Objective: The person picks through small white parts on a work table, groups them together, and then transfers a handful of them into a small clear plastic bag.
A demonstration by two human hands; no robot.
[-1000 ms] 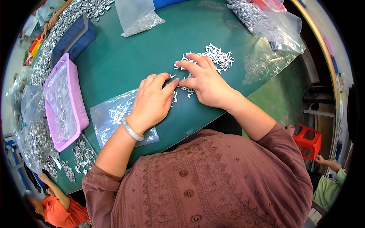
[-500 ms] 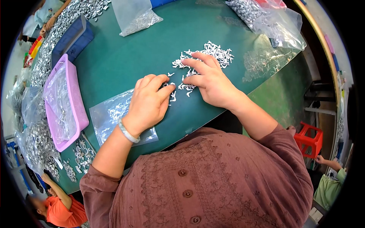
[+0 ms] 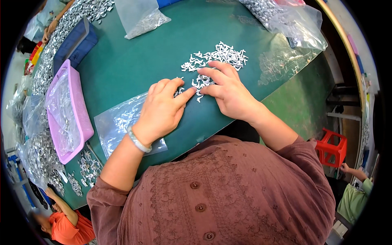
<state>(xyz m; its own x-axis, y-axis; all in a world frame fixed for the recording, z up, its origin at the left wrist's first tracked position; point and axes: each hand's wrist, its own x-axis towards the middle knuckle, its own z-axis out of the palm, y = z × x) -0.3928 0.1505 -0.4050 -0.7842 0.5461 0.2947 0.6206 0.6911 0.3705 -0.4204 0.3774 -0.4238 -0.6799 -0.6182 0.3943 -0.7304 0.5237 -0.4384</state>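
Your left hand curls at the white parts, grip not determinable; your right hand is loosely spread over them; a bag lies beneath your left wrist.

Your table has a green top, with a shiny scuffed patch toward its right edge. Before you lie loose small pale metal parts, and a flat clear bag just left of them. Farther left sit a lilac basket, a blue bin and heaped silvery pieces; two filled plastic bags lie along the far side
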